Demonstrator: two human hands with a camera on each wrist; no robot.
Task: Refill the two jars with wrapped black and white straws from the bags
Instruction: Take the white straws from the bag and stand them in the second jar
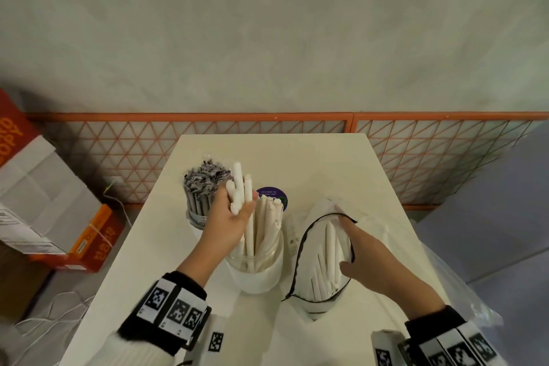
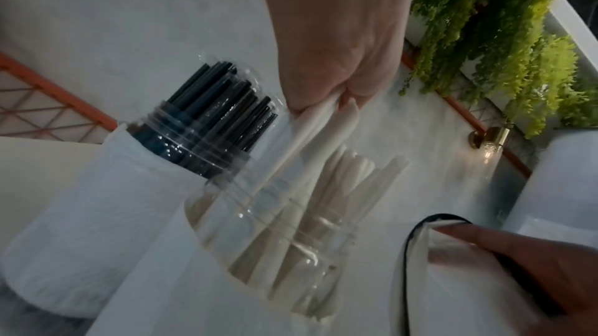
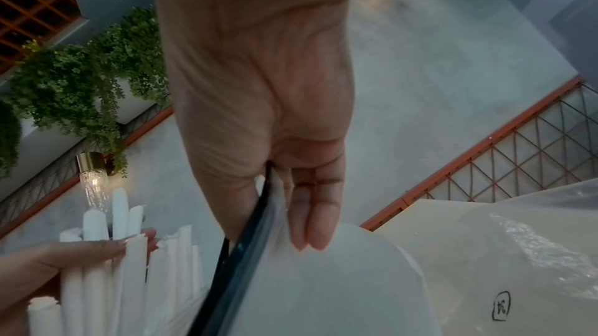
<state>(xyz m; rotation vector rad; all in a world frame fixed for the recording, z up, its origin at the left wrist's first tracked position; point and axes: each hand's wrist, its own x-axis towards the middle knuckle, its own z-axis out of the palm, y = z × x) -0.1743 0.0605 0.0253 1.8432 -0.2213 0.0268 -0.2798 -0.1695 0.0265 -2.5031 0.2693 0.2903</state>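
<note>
My left hand (image 1: 234, 214) grips a bunch of white wrapped straws (image 1: 240, 190) over the near jar (image 1: 255, 267), their lower ends inside it among other white straws. Behind it the far jar (image 1: 198, 211) is packed with black wrapped straws (image 1: 205, 178). My right hand (image 1: 365, 249) pinches the black-edged rim of an open bag (image 1: 306, 246) that stands on the table and holds more white straws (image 1: 329, 252). The left wrist view shows the left hand (image 2: 327, 101) holding the straws (image 2: 310, 131) above the jar (image 2: 275, 234). In the right wrist view the right hand (image 3: 278, 198) holds the bag rim (image 3: 246, 241).
The white table (image 1: 326, 163) is narrow, with an orange lattice fence (image 1: 430, 151) behind it. A clear plastic bag (image 1: 445, 276) lies at the table's right edge. A purple sticker (image 1: 271, 194) sits behind the near jar. Cardboard boxes (image 1: 44, 202) stand on the floor at left.
</note>
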